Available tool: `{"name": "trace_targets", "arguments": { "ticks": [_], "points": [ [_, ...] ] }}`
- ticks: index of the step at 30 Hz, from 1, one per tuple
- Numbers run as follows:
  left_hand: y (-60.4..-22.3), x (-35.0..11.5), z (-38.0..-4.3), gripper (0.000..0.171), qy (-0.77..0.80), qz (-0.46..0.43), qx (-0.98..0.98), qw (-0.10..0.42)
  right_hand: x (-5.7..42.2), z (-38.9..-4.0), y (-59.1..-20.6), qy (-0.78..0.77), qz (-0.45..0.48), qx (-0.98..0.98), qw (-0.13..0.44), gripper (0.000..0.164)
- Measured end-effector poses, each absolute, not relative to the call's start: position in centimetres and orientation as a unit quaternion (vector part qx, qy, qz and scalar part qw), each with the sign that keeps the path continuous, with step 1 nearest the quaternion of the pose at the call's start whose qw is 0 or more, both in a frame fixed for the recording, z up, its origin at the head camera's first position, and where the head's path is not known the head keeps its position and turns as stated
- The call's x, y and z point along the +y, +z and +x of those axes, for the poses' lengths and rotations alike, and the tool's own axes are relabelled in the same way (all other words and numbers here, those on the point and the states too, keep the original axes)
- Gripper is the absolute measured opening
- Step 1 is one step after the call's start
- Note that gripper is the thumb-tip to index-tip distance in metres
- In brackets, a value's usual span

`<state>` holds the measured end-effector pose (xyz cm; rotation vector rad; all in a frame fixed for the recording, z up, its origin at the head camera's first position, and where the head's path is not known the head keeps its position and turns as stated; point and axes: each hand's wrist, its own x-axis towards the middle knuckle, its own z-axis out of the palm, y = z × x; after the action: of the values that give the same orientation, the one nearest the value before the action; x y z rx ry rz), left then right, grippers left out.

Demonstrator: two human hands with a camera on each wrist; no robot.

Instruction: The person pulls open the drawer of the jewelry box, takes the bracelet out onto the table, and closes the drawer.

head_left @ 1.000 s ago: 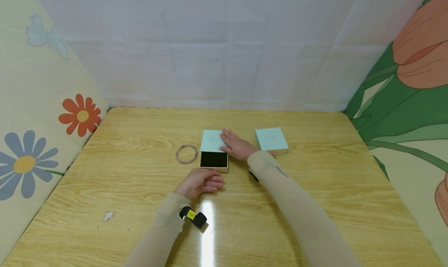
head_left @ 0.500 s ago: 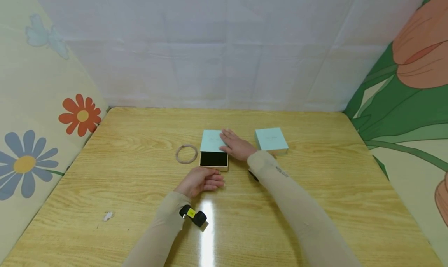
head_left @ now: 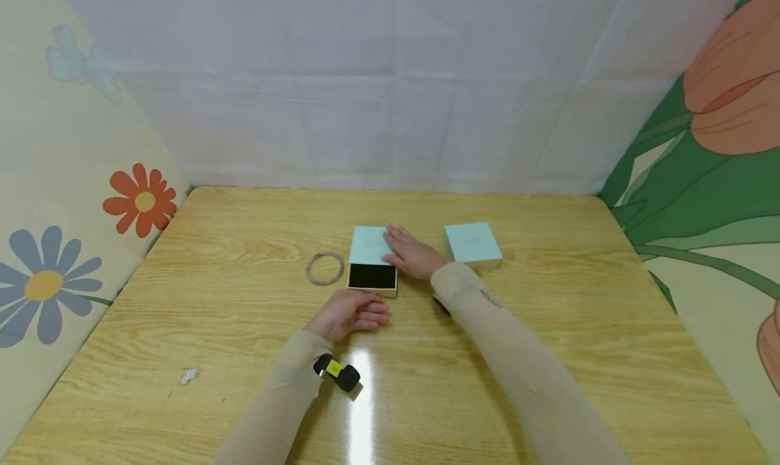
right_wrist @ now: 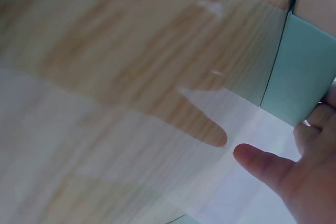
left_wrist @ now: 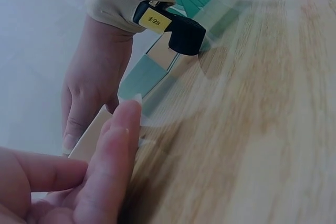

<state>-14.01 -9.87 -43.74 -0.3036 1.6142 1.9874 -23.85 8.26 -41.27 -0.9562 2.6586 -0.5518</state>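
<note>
A light blue drawer-style gift box (head_left: 365, 244) lies on the table, its drawer (head_left: 372, 276) partly out toward me and showing a black lining. My right hand (head_left: 417, 256) rests over the right part of the box's top, fingers laid straight across it. At the drawer's front, my left hand (head_left: 349, 316) stands on its edge with fingers extended and fingertips right at the front panel. The left wrist view has the fingers (left_wrist: 113, 156) beside the beige drawer. In the right wrist view the box's blue side (right_wrist: 302, 69) shows beside the hand.
A thin pinkish-brown ring, like a bangle (head_left: 309, 269), lies left of the box. Another light blue box (head_left: 472, 241), closed, stands to the right. A small white scrap or mark (head_left: 189, 375) is on the wooden table (head_left: 244, 228) at left. A white cloth (head_left: 390, 99) hangs behind.
The drawer has slid slightly farther into the box, with the left hand shifting a little forward against its front. The right hand has stayed in place on the box top.
</note>
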Motion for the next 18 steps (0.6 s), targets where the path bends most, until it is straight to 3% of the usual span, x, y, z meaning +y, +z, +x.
{"name": "trace_targets", "arguments": {
  "ticks": [18],
  "points": [
    [-43.77, -9.99, -14.29, 0.016, 0.737, -0.119, 0.604, 0.279, 8.26, -23.9, -41.31, -0.187, -0.335, 0.914, 0.13, 0.061]
  ]
}}
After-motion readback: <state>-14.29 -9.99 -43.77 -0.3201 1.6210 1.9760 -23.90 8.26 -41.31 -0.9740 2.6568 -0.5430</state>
